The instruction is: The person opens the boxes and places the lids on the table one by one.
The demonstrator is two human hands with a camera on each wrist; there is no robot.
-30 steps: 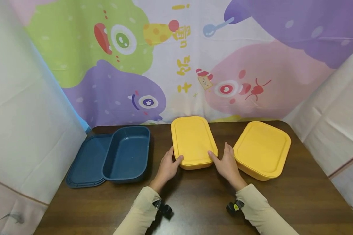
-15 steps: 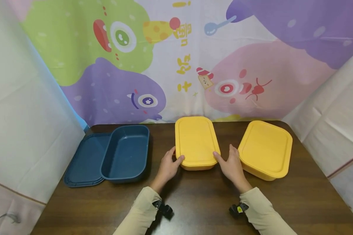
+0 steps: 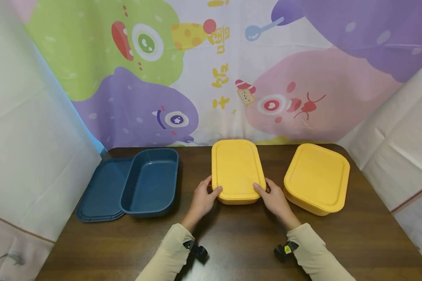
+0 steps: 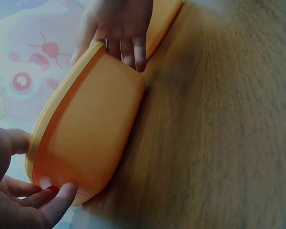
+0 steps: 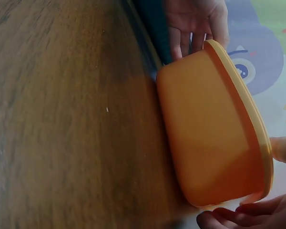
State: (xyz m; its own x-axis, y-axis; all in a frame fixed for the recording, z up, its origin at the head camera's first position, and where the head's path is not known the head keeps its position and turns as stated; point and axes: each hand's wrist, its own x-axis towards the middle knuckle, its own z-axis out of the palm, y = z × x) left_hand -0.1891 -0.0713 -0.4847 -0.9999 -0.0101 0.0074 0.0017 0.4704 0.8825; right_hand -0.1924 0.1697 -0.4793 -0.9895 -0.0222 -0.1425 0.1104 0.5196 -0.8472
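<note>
Both hands closed in: left hand [image 3: 201, 198] and right hand [image 3: 275, 198] grip the middle yellow box [image 3: 237, 170]; uneven pull might pop its lid.

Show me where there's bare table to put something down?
Bare wood runs along the near edge of the dark wooden table, either side of the sleeves. The back is crowded: dark blue plastic tub, middle yellow lidded box, right yellow lidded box.

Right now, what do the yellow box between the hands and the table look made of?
Yellow lidded box: apparently matte plastic, with moulded rounded corners, uniform colour and soft sheen. Table: dark wood or wood-look laminate, with visible streaky grain; which one is unclear.
</note>
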